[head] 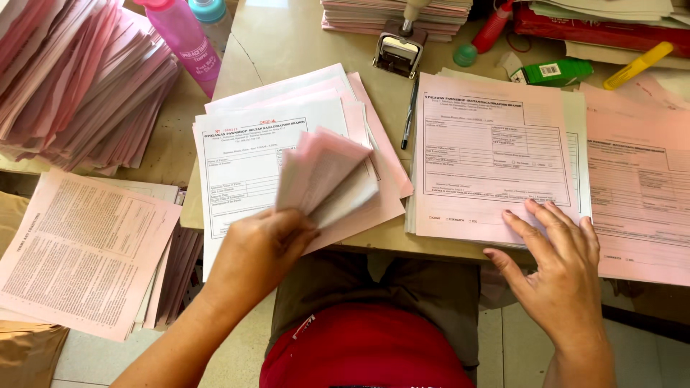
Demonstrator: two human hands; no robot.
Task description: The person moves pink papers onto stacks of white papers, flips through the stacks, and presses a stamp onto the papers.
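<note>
My left hand point(260, 251) grips a fanned bundle of pink and white paper forms point(325, 176), held up over a stack of white and pink forms point(237, 154) at the table's front edge. Flat on the lower corner of a pink printed form point(481, 154) that tops another stack rests my right hand point(557, 262), fingers spread. The two stacks lie side by side, with a dark pen point(410, 115) between them.
A big fanned pile of pink sheets point(79, 79) lies at the far left, with printed pages point(79, 251) below it. A pink bottle point(183, 39), a stamp point(399, 47), a green box point(557, 70), a yellow marker point(636, 65) and more pink forms point(640, 187) sit around.
</note>
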